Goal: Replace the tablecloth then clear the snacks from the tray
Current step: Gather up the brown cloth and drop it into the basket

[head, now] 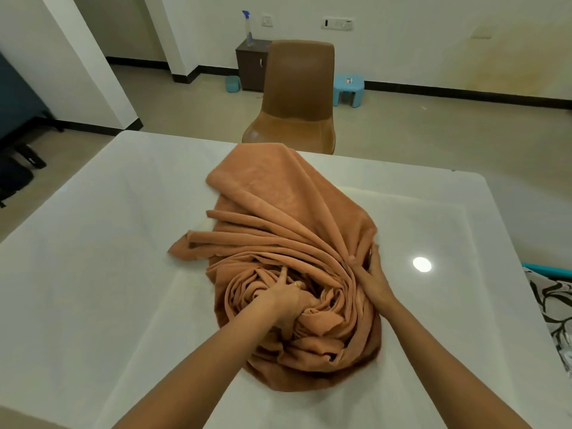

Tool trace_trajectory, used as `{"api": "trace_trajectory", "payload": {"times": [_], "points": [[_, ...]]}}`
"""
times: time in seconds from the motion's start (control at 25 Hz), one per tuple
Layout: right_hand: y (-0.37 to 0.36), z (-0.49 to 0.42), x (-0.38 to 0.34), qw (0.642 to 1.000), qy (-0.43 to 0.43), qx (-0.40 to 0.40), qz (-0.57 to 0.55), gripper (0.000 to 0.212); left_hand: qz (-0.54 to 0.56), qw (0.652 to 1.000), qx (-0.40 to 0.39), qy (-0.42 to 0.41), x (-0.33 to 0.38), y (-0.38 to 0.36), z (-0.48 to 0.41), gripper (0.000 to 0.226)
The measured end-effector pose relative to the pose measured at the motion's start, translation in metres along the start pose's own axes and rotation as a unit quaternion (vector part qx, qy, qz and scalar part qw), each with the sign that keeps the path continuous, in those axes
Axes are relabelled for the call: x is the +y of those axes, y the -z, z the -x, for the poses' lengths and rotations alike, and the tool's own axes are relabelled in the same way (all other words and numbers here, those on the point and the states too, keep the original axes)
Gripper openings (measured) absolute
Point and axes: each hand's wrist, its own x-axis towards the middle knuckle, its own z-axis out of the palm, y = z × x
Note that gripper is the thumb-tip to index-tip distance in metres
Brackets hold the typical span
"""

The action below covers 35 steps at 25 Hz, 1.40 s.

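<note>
An orange-brown tablecloth (278,212) lies bunched in a heap on the glossy white table (108,243), its far end trailing toward the table's back edge. My left hand (286,301) is sunk into the crumpled middle of the heap, fingers closed on folds of cloth. My right hand (370,274) grips the gathered pleats at the heap's right side, thumb pressed on top. No tray or snacks are in view.
A brown chair (297,97) stands beyond the table's far edge. Behind it are a dark cabinet (250,66) with a spray bottle (248,27), a blue stool (348,88) and a small blue tub (232,83). A black-and-white patterned fabric (554,308) lies at the right edge.
</note>
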Motion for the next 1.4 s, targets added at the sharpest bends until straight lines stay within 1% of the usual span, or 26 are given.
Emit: {"api": "trace_trajectory", "payload": {"times": [0.08, 0.16, 0.24, 0.28, 0.32, 0.36, 0.4, 0.44, 0.48, 0.52, 0.56, 0.6, 0.64, 0.68, 0.72, 0.8, 0.84, 0.88, 0.92, 0.96, 1.0, 1.08, 1.12, 1.24, 1.28, 1.4], "points": [[-0.008, 0.004, -0.007, 0.998, 0.019, -0.061, 0.021, 0.081, -0.108, 0.993, -0.019, -0.041, 0.004, 0.002, 0.000, 0.087], [-0.024, 0.014, -0.006, 0.988, 0.055, -0.137, 0.045, 0.075, -0.175, 0.981, 0.013, -0.085, 0.008, 0.000, 0.001, 0.073], [-0.036, 0.026, -0.002, 0.980, 0.061, -0.187, 0.035, 0.074, -0.215, 0.961, 0.119, -0.130, 0.003, -0.009, 0.008, 0.054], [-0.037, 0.030, 0.002, 0.979, 0.052, -0.196, 0.022, 0.073, -0.226, 0.944, 0.198, -0.134, -0.002, -0.017, 0.012, 0.047], [-0.037, 0.033, 0.006, 0.979, 0.044, -0.197, 0.013, 0.072, -0.211, 0.929, 0.283, -0.112, -0.007, -0.029, 0.016, 0.045], [-0.035, 0.035, 0.008, 0.980, 0.039, -0.194, 0.009, 0.071, -0.173, 0.917, 0.355, -0.050, -0.011, -0.041, 0.020, 0.050], [-0.035, 0.038, 0.008, 0.981, 0.037, -0.190, 0.008, 0.069, -0.106, 0.912, 0.391, 0.059, -0.012, -0.049, 0.025, 0.064], [-0.036, 0.040, 0.008, 0.982, 0.037, -0.185, 0.005, 0.067, 0.007, 0.901, 0.385, 0.201, -0.012, -0.055, 0.029, 0.083], [-0.039, 0.042, 0.008, 0.984, 0.038, -0.175, 0.003, 0.065, 0.152, 0.852, 0.363, 0.346, -0.010, -0.059, 0.033, 0.099], [-0.043, 0.044, 0.008, 0.986, 0.043, -0.161, 0.003, 0.064, 0.304, 0.769, 0.320, 0.462, -0.007, -0.059, 0.036, 0.111], [-0.047, 0.046, 0.008, 0.988, 0.047, -0.146, 0.002, 0.064, 0.445, 0.673, 0.263, 0.528, -0.003, -0.058, 0.038, 0.123], [-0.051, 0.048, 0.008, 0.990, 0.053, -0.130, -0.001, 0.065, 0.548, 0.588, 0.220, 0.553, -0.001, -0.057, 0.041, 0.131], [-0.054, 0.050, 0.009, 0.991, 0.058, -0.116, -0.005, 0.069, 0.591, 0.545, 0.202, 0.559, 0.000, -0.060, 0.041, 0.135], [-0.057, 0.051, 0.010, 0.993, 0.059, -0.103, -0.008, 0.074, 0.601, 0.530, 0.189, 0.568, 0.000, -0.061, 0.042, 0.132], [-0.060, 0.052, 0.011, 0.994, 0.056, -0.089, -0.007, 0.078, 0.604, 0.525, 0.183, 0.571, -0.002, -0.066, 0.039, 0.121], [-0.067, 0.056, 0.009, 0.997, 0.058, -0.051, -0.011, 0.073, 0.640, 0.502, 0.203, 0.545, -0.001, -0.063, 0.034, 0.072], [-0.071, 0.058, 0.009, 0.998, 0.062, -0.029, -0.011, 0.071, 0.674, 0.470, 0.233, 0.521, 0.002, -0.055, 0.033, 0.048], [-0.075, 0.061, 0.009, 0.998, 0.066, -0.009, -0.009, 0.069, 0.712, 0.419, 0.272, 0.494, 0.004, -0.046, 0.033, 0.037], [-0.080, 0.062, 0.011, 0.998, 0.067, 0.004, -0.002, 0.069, 0.744, 0.361, 0.308, 0.470, 0.007, -0.035, 0.034, 0.036], [-0.084, 0.063, 0.013, 0.998, 0.068, 0.009, 0.003, 0.068, 0.756, 0.335, 0.339, 0.448, 0.007, -0.027, 0.031, 0.046], [-0.087, 0.064, 0.014, 0.998, 0.068, 0.004, 0.011, 0.068, 0.753, 0.359, 0.340, 0.434, 0.006, -0.019, 0.028, 0.069], [-0.089, 0.067, 0.018, 0.996, 0.077, -0.035, 0.021, 0.063, 0.685, 0.497, 0.258, 0.466, 0.007, -0.010, 0.021, 0.132], [-0.088, 0.070, 0.017, 0.994, 0.079, -0.068, 0.023, 0.059, 0.642, 0.554, 0.222, 0.481, 0.007, -0.010, 0.016, 0.148], [-0.072, 0.066, 0.018, 0.991, 0.038, -0.128, 0.021, 0.041, 0.550, 0.649, 0.209, 0.483, 0.001, -0.012, 0.005, 0.159], [-0.066, 0.060, 0.019, 0.993, 0.034, -0.112, 0.005, 0.041, 0.522, 0.676, 0.210, 0.475, -0.003, -0.011, 0.004, 0.157], [-0.049, 0.039, 0.020, 0.998, 0.020, 0.025, -0.049, 0.051, 0.454, 0.754, 0.187, 0.436, -0.019, -0.015, -0.004, 0.148]]}}
